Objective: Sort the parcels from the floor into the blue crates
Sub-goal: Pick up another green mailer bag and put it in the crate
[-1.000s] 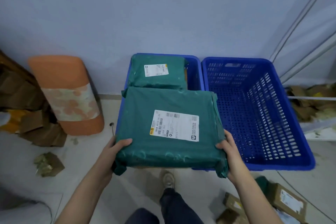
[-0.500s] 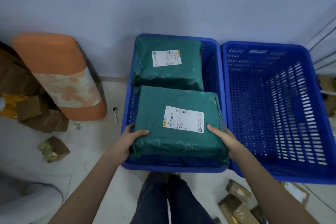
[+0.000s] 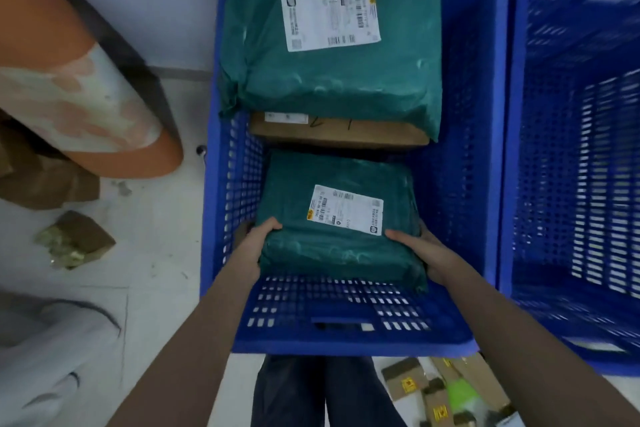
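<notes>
Green parcel (image 3: 337,218) low inside left blue crate (image 3: 485,149), gripped between left hand (image 3: 254,246) and right hand (image 3: 424,253), fingers curled over its edges. Risk: fingers trapped against crate walls on release.

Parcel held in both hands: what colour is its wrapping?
Dark green plastic wrapping on the held parcel, with a white label; head view.

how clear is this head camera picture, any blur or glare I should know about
Head view: the right crate is smeared by motion blur; wide-angle bending curves the left crate rims; soft sheen on the held green parcel between left hand and right hand; its label print is unreadable; lighting dim, bluish.
</notes>
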### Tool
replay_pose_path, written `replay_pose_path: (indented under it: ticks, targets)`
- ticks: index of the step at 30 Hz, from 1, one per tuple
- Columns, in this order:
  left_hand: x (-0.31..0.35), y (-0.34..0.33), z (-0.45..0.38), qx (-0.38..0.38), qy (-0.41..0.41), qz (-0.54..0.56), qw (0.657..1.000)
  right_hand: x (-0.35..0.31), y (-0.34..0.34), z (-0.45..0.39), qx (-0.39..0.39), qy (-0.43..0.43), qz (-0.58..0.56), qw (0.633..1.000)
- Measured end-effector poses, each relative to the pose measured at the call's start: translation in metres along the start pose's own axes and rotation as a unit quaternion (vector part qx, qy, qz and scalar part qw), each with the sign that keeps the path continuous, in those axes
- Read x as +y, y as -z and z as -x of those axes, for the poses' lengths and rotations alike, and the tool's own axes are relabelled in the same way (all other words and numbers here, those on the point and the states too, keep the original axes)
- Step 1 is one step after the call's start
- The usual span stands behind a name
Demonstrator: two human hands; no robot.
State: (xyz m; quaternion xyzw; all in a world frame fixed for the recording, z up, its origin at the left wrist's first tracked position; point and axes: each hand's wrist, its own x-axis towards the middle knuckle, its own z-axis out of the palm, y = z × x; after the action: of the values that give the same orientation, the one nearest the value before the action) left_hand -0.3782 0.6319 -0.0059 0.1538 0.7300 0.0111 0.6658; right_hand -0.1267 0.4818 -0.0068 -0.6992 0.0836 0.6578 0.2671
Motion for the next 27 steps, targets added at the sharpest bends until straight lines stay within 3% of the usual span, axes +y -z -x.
replay_pose_path:
  ticks: [3, 8, 22, 25, 27]
  targets:
    - [-0.012, -0.013, -0.028, 0.079, -0.037, 0.014, 0.996, 0.003, -0.002, -0.031, 0.002, 0.013, -0.001, 1.0]
    - [-0.028, -0.022, -0.063, 0.151, -0.051, 0.09, 0.983, 0.012, -0.014, -0.071, 0.014, 0.034, 0.013, 0.999]
    - [-0.036, -0.039, -0.101, 0.2, 0.042, 0.21, 0.956, 0.035, -0.042, -0.116, 0.135, 0.111, 0.106, 0.979]
    - [-0.036, -0.04, -0.094, 0.202, 0.053, 0.192, 0.959, 0.028, -0.047, -0.115, 0.139, 0.096, 0.231, 0.958]
    - [-0.031, -0.036, -0.083, 0.173, 0.06, 0.165, 0.969, 0.018, -0.044, -0.103, 0.136, 0.044, 0.402, 0.905]
